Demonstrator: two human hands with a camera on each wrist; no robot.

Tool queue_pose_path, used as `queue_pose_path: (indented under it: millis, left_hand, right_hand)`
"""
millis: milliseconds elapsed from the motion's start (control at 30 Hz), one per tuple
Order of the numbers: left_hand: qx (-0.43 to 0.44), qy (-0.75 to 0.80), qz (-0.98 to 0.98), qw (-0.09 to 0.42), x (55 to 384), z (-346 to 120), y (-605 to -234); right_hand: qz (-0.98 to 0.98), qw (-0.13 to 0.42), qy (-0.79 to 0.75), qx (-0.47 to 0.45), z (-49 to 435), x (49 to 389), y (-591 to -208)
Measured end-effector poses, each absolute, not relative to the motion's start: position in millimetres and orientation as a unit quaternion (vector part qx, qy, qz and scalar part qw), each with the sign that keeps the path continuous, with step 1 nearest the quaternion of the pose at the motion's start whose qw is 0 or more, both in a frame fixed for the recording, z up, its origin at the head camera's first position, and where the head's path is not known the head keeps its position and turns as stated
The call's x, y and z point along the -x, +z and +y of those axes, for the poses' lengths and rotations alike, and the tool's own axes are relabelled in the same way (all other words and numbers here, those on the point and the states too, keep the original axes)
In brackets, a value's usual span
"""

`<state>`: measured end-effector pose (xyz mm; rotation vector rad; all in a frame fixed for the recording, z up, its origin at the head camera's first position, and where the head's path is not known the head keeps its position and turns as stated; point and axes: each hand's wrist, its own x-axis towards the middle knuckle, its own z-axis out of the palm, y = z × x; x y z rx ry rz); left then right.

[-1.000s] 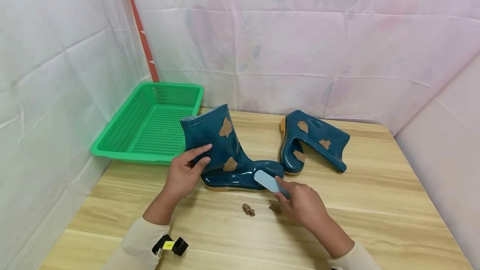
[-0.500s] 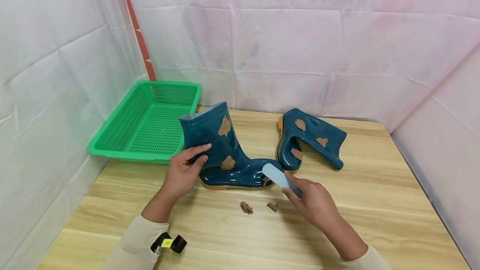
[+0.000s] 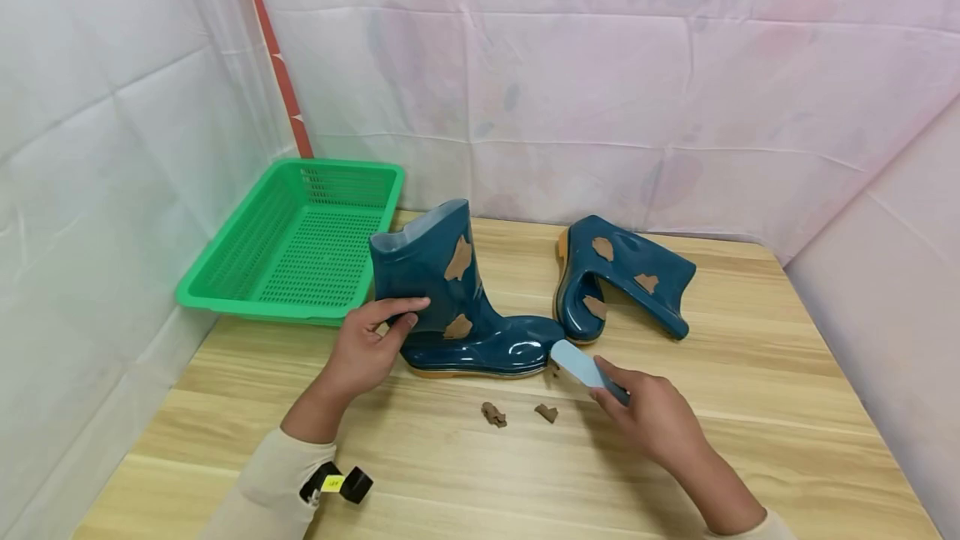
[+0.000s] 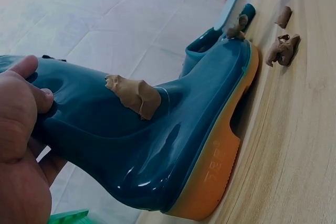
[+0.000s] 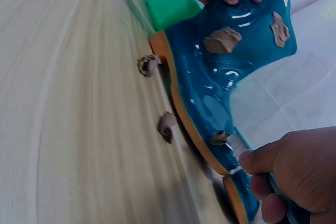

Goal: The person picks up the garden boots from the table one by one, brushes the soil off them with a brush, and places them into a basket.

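Head view: a glossy dark teal rubber boot with an orange-tan sole [image 3: 480,340] stands upright, sole down, on a pale wood-grain table [image 3: 450,473], its toe pointing to my right. My left hand [image 3: 365,348] grips the back of its shaft, thumb and fingers clamped on the rubber. My right hand [image 3: 660,415] is closed around the handle of a pale blue brush with a flat oblong back [image 3: 579,363], its head at the boot's toe. From the left wrist I see its whitish bristles and a brown clay lump [image 4: 237,27] beside them at the toe.

One ragged brown clay patch [image 3: 459,258] sticks to the upper shaft and another brown clay patch [image 3: 457,327] sits near the ankle. Two loose pieces lie on the table in front of the boot: a crumpled brown clod [image 3: 493,415] and, to its right, a smaller brown scrap [image 3: 547,413].

A second teal rubber boot [image 3: 633,255] lies on its side beyond the toe, also bearing brown patches; I cannot tell whether the boots touch. Left of the upright boot is a green perforated plastic basket [image 3: 255,308], and pale, faintly patterned cloth [image 3: 570,90] hangs behind everything.
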<state>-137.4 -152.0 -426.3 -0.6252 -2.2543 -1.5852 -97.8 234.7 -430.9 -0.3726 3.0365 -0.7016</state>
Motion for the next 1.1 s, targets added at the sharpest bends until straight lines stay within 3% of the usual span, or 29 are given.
queue_pose_path:
  millis: [267, 600, 833, 1100]
  left_hand:
    - [0.233, -0.567, -0.776, 0.151, 136.7, -154.0, -425.4]
    - [0.238, -0.582, -0.765, 0.142, 136.5, -155.4, -427.2]
    - [0.218, -0.572, -0.779, 0.137, 136.3, -155.0, -426.4]
    - [0.2, -0.57, -0.789, 0.113, 136.5, -153.1, -424.7]
  right_hand:
    - [0.961, -0.039, -0.243, 0.123, 234.6, 99.4, -424.6]
    - [0.954, -0.044, -0.255, 0.153, 206.4, 107.1, -423.5]
    - [0.933, -0.098, -0.261, 0.226, 177.6, 117.0, -420.4]
    - [0.911, -0.154, -0.29, 0.25, 143.2, 123.3, -420.3]
